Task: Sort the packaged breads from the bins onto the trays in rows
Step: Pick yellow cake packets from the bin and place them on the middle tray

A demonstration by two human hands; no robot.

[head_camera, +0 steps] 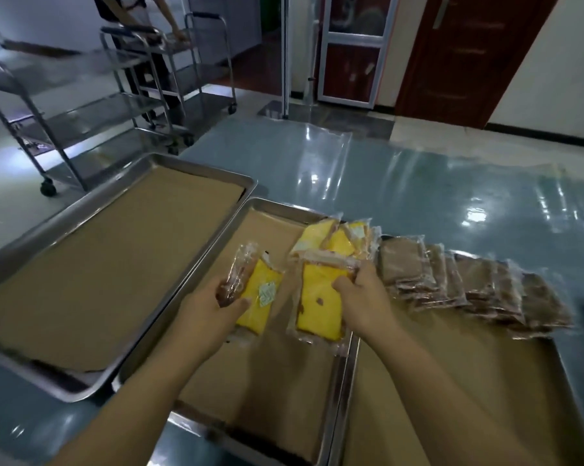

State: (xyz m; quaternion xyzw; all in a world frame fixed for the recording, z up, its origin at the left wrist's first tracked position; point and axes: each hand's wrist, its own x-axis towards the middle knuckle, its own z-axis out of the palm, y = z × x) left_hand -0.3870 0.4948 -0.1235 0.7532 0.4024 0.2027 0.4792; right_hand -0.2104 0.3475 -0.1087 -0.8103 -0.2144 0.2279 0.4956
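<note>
My left hand (213,306) grips a clear-wrapped yellow bread (258,297) above the middle tray (230,230). My right hand (364,297) holds a second packaged yellow bread (317,306) by its top end, over the same tray's right side. More yellow packaged breads (337,242) lean together at that tray's far right corner. A row of brown packaged breads (452,280) lies overlapped across the top of the right tray (566,371). The left tray (65,388) holds only its brown paper liner.
All three metal trays sit on a table under shiny blue-green plastic sheeting (418,183). Steel wheeled carts (82,109) stand at the far left, with another person (142,15) behind one. A dark red door (468,55) is at the back right.
</note>
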